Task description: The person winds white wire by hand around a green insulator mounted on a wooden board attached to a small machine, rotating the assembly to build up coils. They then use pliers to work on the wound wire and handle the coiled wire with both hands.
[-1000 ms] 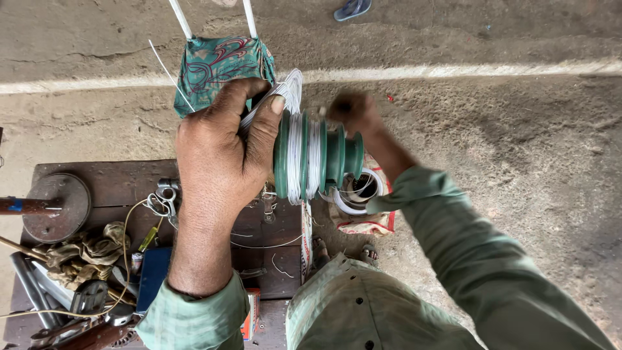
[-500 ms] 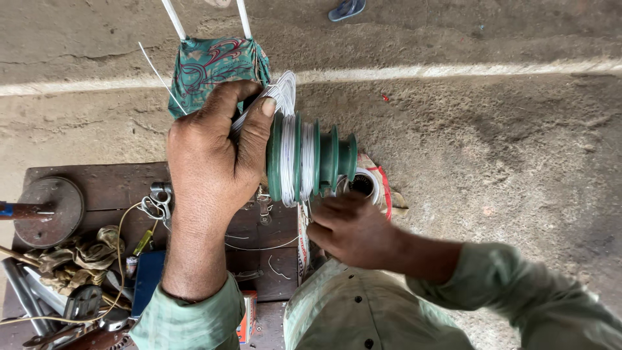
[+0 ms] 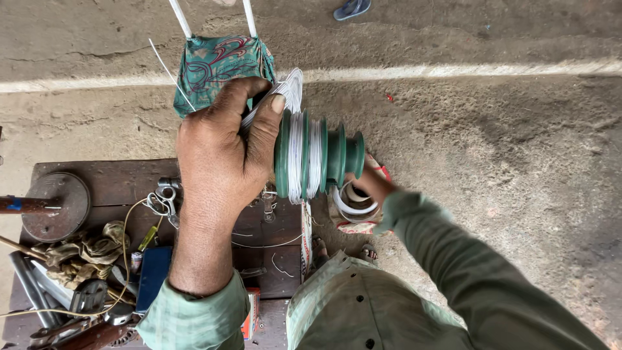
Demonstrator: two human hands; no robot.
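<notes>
My left hand (image 3: 220, 155) is clamped on the green stepped former (image 3: 317, 159), two grooves wound with white wire (image 3: 297, 155), the rest bare, my right hand's (image 3: 369, 183) grip hidden behind.

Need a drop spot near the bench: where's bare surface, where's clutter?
Free: board's top strip between the round metal base and scissors; concrete floor right of the green former. Crowded: board's lower left, tools and rags.

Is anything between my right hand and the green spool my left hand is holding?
Nothing visible. The right hand is largely hidden behind the narrow end of the green spool, right against it, while the left hand grips the wide end.
</notes>
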